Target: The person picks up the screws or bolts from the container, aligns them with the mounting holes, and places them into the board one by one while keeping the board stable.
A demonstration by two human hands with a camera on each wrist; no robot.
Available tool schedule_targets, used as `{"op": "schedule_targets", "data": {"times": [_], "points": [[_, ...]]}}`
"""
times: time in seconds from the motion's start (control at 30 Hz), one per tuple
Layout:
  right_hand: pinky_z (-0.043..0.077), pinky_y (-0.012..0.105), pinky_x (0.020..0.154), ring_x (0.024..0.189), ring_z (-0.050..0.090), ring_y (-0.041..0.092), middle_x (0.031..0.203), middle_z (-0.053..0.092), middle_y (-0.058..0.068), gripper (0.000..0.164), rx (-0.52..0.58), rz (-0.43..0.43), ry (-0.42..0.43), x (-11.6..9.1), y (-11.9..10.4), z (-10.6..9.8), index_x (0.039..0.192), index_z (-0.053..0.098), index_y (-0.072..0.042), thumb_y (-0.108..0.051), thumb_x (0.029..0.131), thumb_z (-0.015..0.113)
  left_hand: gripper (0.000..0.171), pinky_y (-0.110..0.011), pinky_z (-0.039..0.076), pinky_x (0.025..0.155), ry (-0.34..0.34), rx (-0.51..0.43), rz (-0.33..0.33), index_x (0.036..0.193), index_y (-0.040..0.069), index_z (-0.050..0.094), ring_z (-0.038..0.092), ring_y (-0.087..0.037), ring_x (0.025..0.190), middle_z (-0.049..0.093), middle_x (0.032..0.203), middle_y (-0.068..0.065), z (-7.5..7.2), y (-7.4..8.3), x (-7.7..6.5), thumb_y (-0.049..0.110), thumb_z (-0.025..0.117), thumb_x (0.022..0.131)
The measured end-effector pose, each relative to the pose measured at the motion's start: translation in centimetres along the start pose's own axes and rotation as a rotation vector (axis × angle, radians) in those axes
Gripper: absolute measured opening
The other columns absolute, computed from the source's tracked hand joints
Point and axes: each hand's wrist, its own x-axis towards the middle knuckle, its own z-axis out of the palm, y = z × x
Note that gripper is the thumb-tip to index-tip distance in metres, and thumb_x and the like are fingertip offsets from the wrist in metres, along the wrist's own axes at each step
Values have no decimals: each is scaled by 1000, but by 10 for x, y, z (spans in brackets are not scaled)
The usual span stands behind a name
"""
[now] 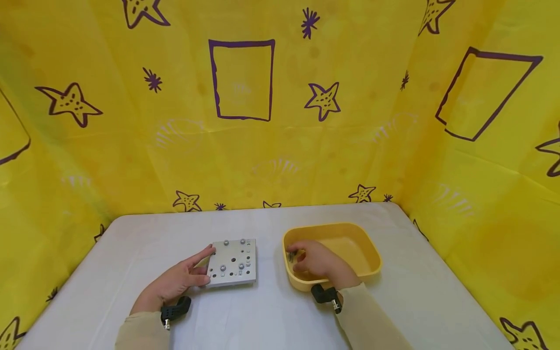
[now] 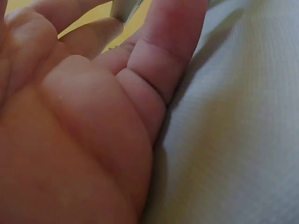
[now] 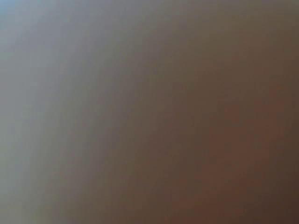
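Note:
A square silver metal plate (image 1: 232, 250) lies on the table, with drilled holes and several socket-head screws (image 1: 241, 266) standing up from its face. My left hand (image 1: 177, 279) grips the plate's left side, thumb near the front corner and a finger near the back one. In the left wrist view, the palm (image 2: 84, 130) fills much of the picture and a sliver of the plate (image 2: 122, 8) shows past the fingers. Inside the yellow tray (image 1: 363, 243), my right hand (image 1: 317, 260) reaches down at the left end, fingers bent around small dark metal pieces (image 1: 291, 255). Whether it pinches one cannot be told.
A white cloth covers the table (image 1: 258, 316). Yellow curtains (image 1: 288, 146) with starfish drawings stand along the back and both sides. Each wrist carries a small black camera mount (image 1: 176, 309). The right wrist view is only a dark blur.

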Motion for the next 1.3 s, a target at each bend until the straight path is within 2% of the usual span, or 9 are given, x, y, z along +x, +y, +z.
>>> {"op": "schedule_targets", "data": {"times": [0.17,0.27,0.33,0.4,0.43,0.57,0.73,0.93,1.3], "points": [[51,35,75,82,58,18,101,66,1,44,-121,-44,5,2,0,2,125,69,-12,-2,83,74,96,-36,51,89,-7,9,-12,158,22,31,56,-29,115,28,156,-26,-1,1,-1,7,83,79],[49,40,92,104,59,23,119,64,4,43,-230,-62,6,2,1,3,125,69,-13,-5,83,73,98,-35,50,90,-16,8,-14,159,22,28,55,-29,117,28,155,-26,-2,0,-1,8,83,80],[42,43,103,119,54,26,131,60,6,40,-294,-70,6,2,1,3,124,70,-13,-6,84,73,98,-34,50,90,-26,3,-11,159,22,27,56,-29,118,29,155,-27,-2,-1,0,9,83,80],[36,46,108,130,48,29,136,57,9,36,-335,-72,8,3,1,4,121,70,-13,-6,86,72,99,-34,49,91,-36,-2,-7,160,21,26,57,-29,118,31,154,-27,-3,-1,2,9,83,80],[36,46,109,130,48,30,135,58,10,35,-349,-74,9,3,1,4,120,71,-12,-5,86,72,99,-34,49,91,-44,1,0,160,20,25,57,-29,117,33,153,-27,-3,-1,2,9,83,81],[41,43,105,118,55,26,124,64,7,30,-433,-128,34,4,2,4,115,72,-11,-6,85,74,98,-34,48,91,-60,1,11,160,18,23,58,-29,117,38,149,-28,-2,0,2,8,82,82],[47,36,94,98,60,19,107,68,1,27,-507,-193,87,4,3,6,108,74,-11,-6,82,75,99,-37,46,96,-26,25,-8,160,21,25,56,-29,119,35,151,-27,-2,-1,2,11,84,80],[49,35,88,89,60,16,99,67,-1,22,-464,-148,109,3,-1,8,102,76,-11,-6,81,74,99,-47,41,103,-14,32,-14,160,21,27,56,-29,121,35,152,-27,0,-1,1,12,84,80],[51,33,79,76,56,13,84,63,-5,11,-545,-147,108,7,-9,9,93,73,-12,-10,82,75,98,-38,48,97,-45,19,7,160,19,25,58,-30,119,38,149,-28,-2,-1,1,8,82,81]]}}
